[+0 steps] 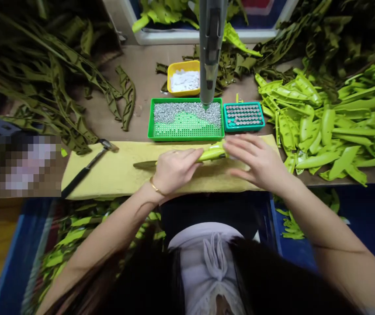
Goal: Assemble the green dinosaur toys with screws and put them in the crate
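My left hand (pixel 176 169) is closed around a long, narrow lime-green plastic piece (pixel 213 152), held over a yellow cloth pad (pixel 128 186). A dark olive strip (pixel 144 165) sticks out of the same hand on the left; whether the two pieces are joined is hidden. At the green piece's right end is my right hand (pixel 261 162), its fingers stretched out and the fingertips at or against that end. Just beyond my hands lie a green perforated tray (pixel 187 138) of small silvery screws (pixel 168 113) and a teal tray (pixel 244 128) with rows of small round parts.
An electric screwdriver (pixel 211 52) hangs tip-down over the screw tray. A hammer (pixel 91 164) lies at the pad's left end. Lime-green pieces (pixel 325 127) pile up at right, olive frames (pixel 66 78) at left. A yellow container (pixel 182 92) holds white bits. Blue bins (pixel 305 253) stand below.
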The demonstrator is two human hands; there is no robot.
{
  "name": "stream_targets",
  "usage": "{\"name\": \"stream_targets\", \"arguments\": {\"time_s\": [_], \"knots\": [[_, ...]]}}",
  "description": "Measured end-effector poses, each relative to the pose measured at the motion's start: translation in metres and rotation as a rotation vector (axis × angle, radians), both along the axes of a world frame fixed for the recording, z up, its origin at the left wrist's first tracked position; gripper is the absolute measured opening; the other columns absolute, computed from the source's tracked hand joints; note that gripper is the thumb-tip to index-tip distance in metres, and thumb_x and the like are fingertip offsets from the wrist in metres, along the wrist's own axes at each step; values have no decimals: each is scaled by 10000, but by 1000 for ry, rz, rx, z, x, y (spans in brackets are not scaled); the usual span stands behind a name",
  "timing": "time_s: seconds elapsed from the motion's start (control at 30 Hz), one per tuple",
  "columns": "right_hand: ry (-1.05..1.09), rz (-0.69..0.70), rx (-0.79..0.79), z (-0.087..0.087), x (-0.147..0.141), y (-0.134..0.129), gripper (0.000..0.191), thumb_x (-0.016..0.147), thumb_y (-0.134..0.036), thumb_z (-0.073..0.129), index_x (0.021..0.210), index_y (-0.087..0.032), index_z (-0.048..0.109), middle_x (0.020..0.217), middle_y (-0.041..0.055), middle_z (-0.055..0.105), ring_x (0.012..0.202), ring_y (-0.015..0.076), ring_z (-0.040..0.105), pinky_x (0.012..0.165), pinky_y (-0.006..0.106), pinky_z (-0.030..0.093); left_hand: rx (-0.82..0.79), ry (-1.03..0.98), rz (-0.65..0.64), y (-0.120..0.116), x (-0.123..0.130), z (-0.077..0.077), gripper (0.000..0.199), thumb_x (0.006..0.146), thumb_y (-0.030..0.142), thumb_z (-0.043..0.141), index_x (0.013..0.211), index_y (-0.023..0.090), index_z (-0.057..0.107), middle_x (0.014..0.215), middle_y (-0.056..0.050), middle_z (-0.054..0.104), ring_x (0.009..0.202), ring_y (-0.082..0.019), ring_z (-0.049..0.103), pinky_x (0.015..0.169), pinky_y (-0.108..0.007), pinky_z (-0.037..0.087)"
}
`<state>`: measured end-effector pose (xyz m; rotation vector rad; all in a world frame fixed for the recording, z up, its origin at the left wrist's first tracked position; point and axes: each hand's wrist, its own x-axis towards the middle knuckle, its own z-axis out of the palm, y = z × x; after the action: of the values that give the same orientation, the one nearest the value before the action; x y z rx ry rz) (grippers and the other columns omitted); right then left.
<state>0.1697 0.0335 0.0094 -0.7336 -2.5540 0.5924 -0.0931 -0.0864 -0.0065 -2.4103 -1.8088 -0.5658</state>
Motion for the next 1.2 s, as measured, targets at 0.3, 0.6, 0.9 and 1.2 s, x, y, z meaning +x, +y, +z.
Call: {"name": "stream_targets", "arguments": {"time_s": [0.3, 0.6, 0.9, 1.2], "knots": [[-62, 92, 302, 7, -48, -5, 472, 902, -468, 559, 1242, -144, 605, 1270, 160, 638, 1141, 281, 614, 1059, 521, 391, 107, -125, -61, -12, -31, 6, 283, 944, 304, 523, 1132, 143, 661, 1048, -90, 748, 914, -203, 720, 810, -296, 558], [159, 173, 335, 4, -87, -10, 404, 968, -469, 431, 1070, -160, 669, 1023, 63, 733, 938, 153, 660, 832, 283, 523, 284, -81, -149, -9, -38, 5, 438, 828, 141, 673, 1259, 170, 600, 998, -102, 750, 812, -213, 716, 772, -301, 528], [-192, -1184, 58, 22, 84, 203, 311, 806, -306, 683, 994, -61, 648, 1064, 267, 667, 1144, 357, 576, 1001, 619, 393, -18, 9, -140, -63, -96, -58, 676, 902, 236, 473, 1508, 431, 246, 1287, -97, 630, 1140, -322, 620, 922, -484, 508], [147, -1171, 363, 99, 131, 175, 221, 786, -281, 682, 944, -128, 663, 958, 159, 702, 919, 266, 672, 886, 466, 504, 110, -52, -165, 41, 39, -34, 661, 869, 343, 614, 1430, 109, 355, 1359, -249, 536, 1317, -390, 475, 1044, -550, 462]]}}
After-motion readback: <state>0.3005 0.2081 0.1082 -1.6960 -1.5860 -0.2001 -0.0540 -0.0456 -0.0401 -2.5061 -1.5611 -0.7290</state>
